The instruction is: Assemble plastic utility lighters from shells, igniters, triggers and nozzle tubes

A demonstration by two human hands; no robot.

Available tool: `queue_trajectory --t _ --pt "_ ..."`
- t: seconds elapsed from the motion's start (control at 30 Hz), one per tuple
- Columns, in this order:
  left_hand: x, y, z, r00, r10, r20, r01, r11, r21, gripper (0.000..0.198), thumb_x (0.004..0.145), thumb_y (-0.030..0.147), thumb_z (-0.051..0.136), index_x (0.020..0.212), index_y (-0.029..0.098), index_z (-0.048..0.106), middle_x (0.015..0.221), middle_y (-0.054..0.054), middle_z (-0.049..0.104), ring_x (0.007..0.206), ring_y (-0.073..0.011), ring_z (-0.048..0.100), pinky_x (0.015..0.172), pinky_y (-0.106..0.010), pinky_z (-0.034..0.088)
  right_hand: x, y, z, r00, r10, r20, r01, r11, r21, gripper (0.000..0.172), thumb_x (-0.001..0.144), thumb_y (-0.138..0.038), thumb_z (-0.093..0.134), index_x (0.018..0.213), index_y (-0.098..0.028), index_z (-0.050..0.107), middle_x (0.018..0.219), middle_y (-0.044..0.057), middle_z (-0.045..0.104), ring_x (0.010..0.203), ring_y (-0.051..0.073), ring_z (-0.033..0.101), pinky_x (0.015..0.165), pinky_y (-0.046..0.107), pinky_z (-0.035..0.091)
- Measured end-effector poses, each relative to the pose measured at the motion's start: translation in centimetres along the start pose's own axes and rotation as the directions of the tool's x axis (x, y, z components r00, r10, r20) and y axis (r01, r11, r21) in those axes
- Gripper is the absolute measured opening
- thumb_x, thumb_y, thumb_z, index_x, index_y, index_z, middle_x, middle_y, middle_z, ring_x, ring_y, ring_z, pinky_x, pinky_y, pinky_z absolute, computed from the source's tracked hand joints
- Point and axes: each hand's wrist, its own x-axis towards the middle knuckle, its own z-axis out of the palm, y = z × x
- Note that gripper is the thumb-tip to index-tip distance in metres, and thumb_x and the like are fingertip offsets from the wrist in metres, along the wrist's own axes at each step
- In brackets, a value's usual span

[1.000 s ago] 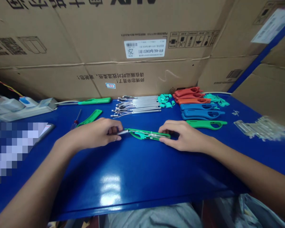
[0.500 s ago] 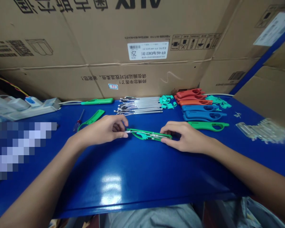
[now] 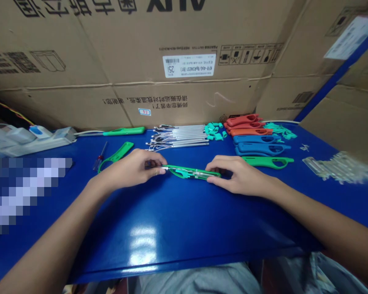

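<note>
Just above the table's middle, an opened green stick lighter (image 3: 188,170) shows its inner parts: a turquoise trigger (image 3: 184,174) and a clear fuel tank (image 3: 200,174). My right hand (image 3: 237,173) pinches the shell's right end between thumb and fingers. At the left end, my left hand (image 3: 139,166) has its thumb and fingers closed on the lighter's silver metal tube, most of which they hide. Beyond the left hand lies a separate green shell half (image 3: 119,153), and behind the right hand is a green handle shell (image 3: 268,162).
Silver lighter tubes with wires (image 3: 184,136) lie at the back, beside turquoise rings (image 3: 214,130). Red shells (image 3: 243,120), blue shells (image 3: 260,148) and clear tanks (image 3: 337,167) are on the right. A screwdriver (image 3: 100,157) and power strip (image 3: 49,141) lie left. A cardboard wall (image 3: 110,98) closes off the back.
The left thumb and fingers have shifted slightly at the tube, which now sits lower, nearly in line with the shell. The right hand keeps its hold. The view has moved very slightly.
</note>
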Motion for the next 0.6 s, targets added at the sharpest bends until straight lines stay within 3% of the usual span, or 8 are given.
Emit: queue_trajectory --t 0.2,0.6 --pt "0.05 0.75 0.37 0.999 -0.031 -0.042 0.032 0.999 0.022 0.025 0.084 0.039 0.060 0.087 0.017 0.070 0.069 -0.001 0.069 0.058 -0.0132 0.058 0.056 -0.024 0.044 -0.09 0.08 -0.19 1.000 -0.004 0.012 0.005 1.000 -0.016 0.012 0.091 -0.023 0.062 0.100 -0.016 0.066 0.092 0.005 0.063 0.079 0.015 0.059 0.071 0.027 0.045" --pt "0.10 0.75 0.56 0.999 0.012 -0.038 -0.009 0.997 0.071 0.022 0.084 0.036 0.058 0.083 0.017 0.069 0.074 -0.001 0.070 0.063 -0.0148 0.060 0.062 -0.026 0.044 -0.10 0.19 -0.42 1.000 -0.006 0.017 0.006 1.000 -0.026 0.012 0.092 -0.024 0.060 0.100 -0.016 0.066 0.093 0.005 0.065 0.081 0.016 0.060 0.074 0.028 0.046"
